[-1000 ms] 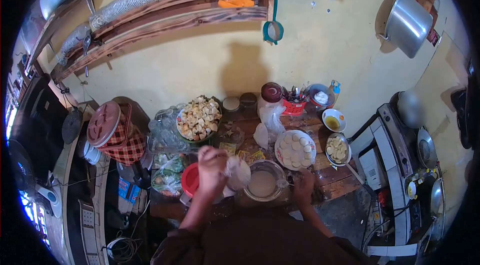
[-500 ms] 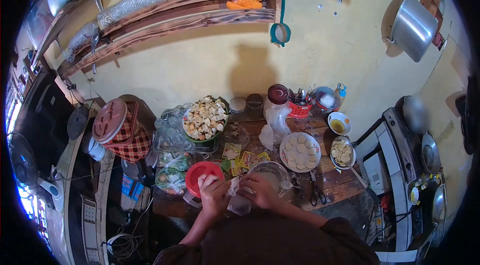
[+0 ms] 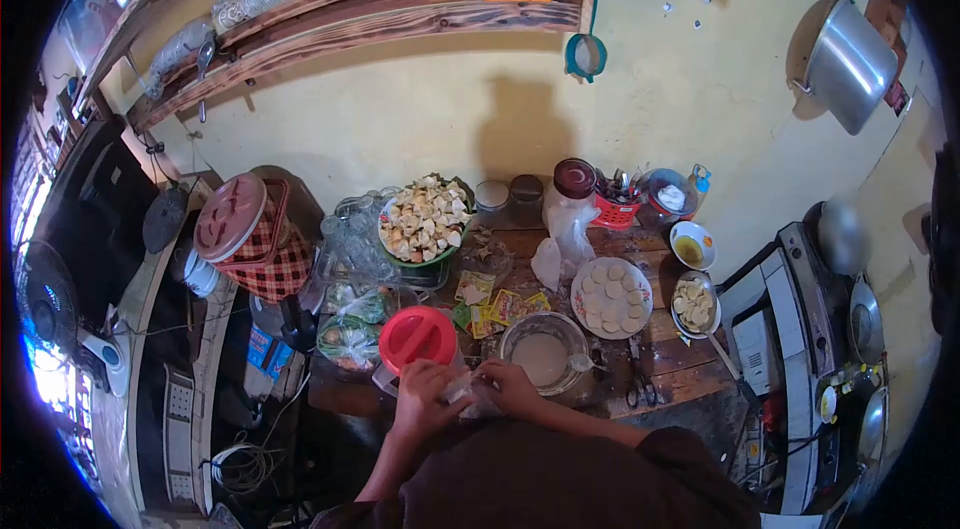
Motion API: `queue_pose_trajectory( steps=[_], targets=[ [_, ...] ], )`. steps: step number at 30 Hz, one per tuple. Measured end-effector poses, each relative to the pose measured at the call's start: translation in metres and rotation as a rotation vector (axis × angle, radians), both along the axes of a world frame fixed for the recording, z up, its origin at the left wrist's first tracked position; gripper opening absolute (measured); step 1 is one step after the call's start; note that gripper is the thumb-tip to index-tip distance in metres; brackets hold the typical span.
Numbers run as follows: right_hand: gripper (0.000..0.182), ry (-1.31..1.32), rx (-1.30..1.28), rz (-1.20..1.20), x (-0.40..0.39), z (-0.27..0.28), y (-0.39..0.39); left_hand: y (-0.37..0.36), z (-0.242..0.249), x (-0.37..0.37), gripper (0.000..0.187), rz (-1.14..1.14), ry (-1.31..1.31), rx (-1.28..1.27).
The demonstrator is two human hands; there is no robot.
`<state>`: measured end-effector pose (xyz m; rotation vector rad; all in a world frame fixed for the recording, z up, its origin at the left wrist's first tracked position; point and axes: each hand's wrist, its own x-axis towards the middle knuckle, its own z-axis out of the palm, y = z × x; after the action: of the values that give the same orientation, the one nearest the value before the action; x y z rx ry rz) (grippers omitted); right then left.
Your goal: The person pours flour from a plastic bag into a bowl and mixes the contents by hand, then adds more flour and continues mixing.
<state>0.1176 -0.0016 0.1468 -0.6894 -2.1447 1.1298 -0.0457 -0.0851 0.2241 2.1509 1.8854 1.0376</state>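
My left hand [image 3: 423,397] and my right hand [image 3: 508,387] meet at the table's near edge, both with fingers closed on a small clear plastic bag [image 3: 460,390]. Just beyond my left hand stands a container with a red lid [image 3: 417,337]. A glass bowl of pale batter [image 3: 541,353], with a utensil on its right rim, is beyond my right hand. Yellow and green sachets [image 3: 507,307] lie behind the bowl. To its right sits a plate of flat pale rounds [image 3: 611,299]. The bag's contents are hard to make out.
Behind stand a heaped bowl of cut pieces [image 3: 427,219], jars [image 3: 526,191] and a red basket of utensils [image 3: 617,213]. Scissors [image 3: 640,384] lie at the right, near a pan of pale slices [image 3: 693,304]. Bagged vegetables [image 3: 347,334] are at the left.
The view has shifted, so the table's things sit slightly differently in frame. My hands have moved nearer my body, uncovering more of the red lid and the batter bowl.
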Motion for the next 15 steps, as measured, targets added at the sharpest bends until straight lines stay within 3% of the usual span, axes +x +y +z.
queue_pose_trajectory(
  steps=[2, 3, 5, 6, 8, 11, 15],
  targets=[
    [0.014, 0.032, -0.078, -0.014, -0.001, -0.010, -0.001, -0.001, 0.010, -0.010, 0.047, 0.005, -0.099, 0.131],
    [0.014, 0.027, -0.081, -0.007, 0.000, -0.012, -0.001, 0.001, 0.008, -0.015, 0.047, 0.012, -0.102, 0.128],
    [0.013, -0.050, -0.103, 0.018, 0.002, -0.016, 0.000, 0.008, 0.000, -0.022, 0.074, 0.309, -0.008, 0.133],
    [0.013, -0.052, -0.106, 0.025, 0.002, -0.020, 0.000, 0.010, 0.005, -0.021, 0.074, 0.316, -0.009, 0.130],
    [0.014, -0.073, -0.091, 0.015, 0.002, -0.028, 0.000, 0.018, 0.017, -0.013, 0.092, 0.459, 0.135, -0.030],
    [0.014, -0.113, -0.100, 0.031, 0.001, -0.021, 0.002, 0.033, 0.013, -0.003, 0.104, 0.575, 0.236, -0.265],
    [0.015, -0.093, -0.119, 0.030, 0.001, -0.026, 0.001, 0.041, 0.009, -0.014, 0.107, 0.543, 0.141, -0.298]
  ],
)
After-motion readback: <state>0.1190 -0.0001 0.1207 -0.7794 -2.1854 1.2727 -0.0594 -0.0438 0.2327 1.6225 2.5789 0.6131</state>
